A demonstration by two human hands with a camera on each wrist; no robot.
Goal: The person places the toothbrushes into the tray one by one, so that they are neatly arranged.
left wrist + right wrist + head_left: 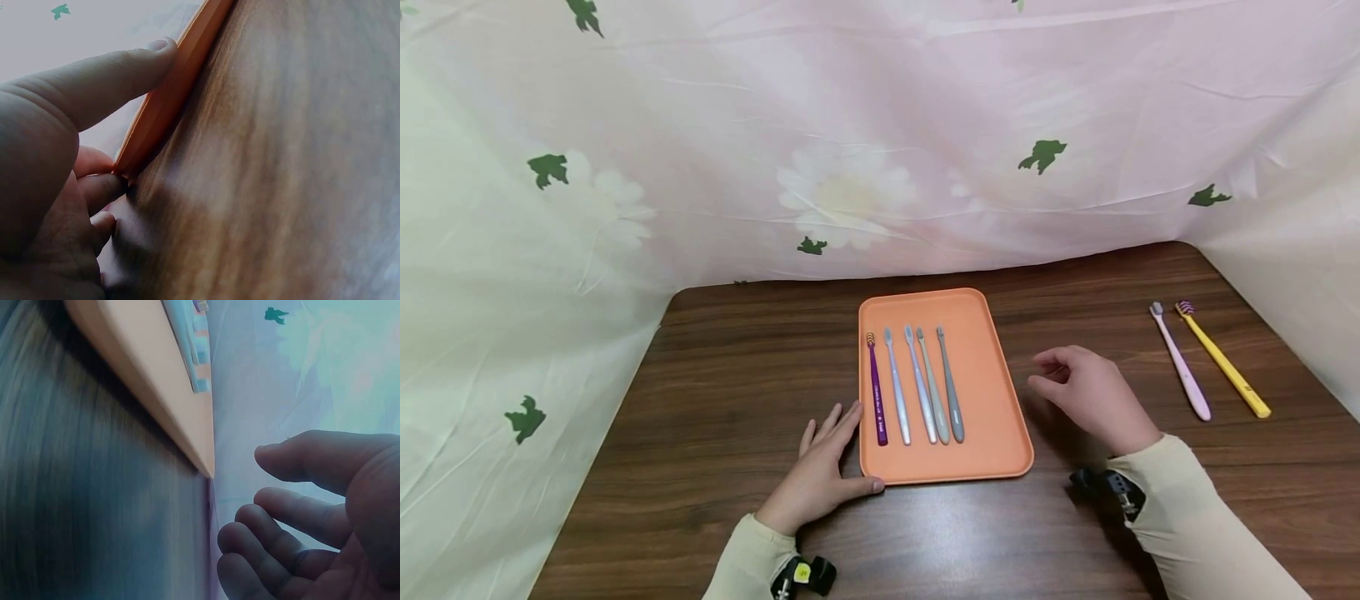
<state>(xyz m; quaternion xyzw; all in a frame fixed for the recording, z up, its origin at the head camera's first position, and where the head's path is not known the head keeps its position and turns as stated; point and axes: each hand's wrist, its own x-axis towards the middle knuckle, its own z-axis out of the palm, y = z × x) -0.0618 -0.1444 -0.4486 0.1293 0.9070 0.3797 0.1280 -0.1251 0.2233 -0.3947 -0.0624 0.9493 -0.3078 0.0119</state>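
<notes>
My left hand (817, 473) touches the near left corner of an orange tray (996, 454); its thumb lies on the near rim (167, 78) and its fingers lie along the left side. In the tray lie several toothbrushes, roughly side by side: a purple toothbrush (877, 400) at the left, two pale blue ones, a grey-green one (934, 392) and a dark grey toothbrush (952, 396) at the right. Just right of the tray, my right hand (1093, 392) is held over the table with loosely bent fingers. Nothing is in it, as the right wrist view shows.
Farther right on the brown wooden table (737, 375) lie a pink toothbrush (1182, 367) and a yellow toothbrush (1225, 362), almost parallel. A flowered cloth (925, 125) hangs behind the table and along both sides.
</notes>
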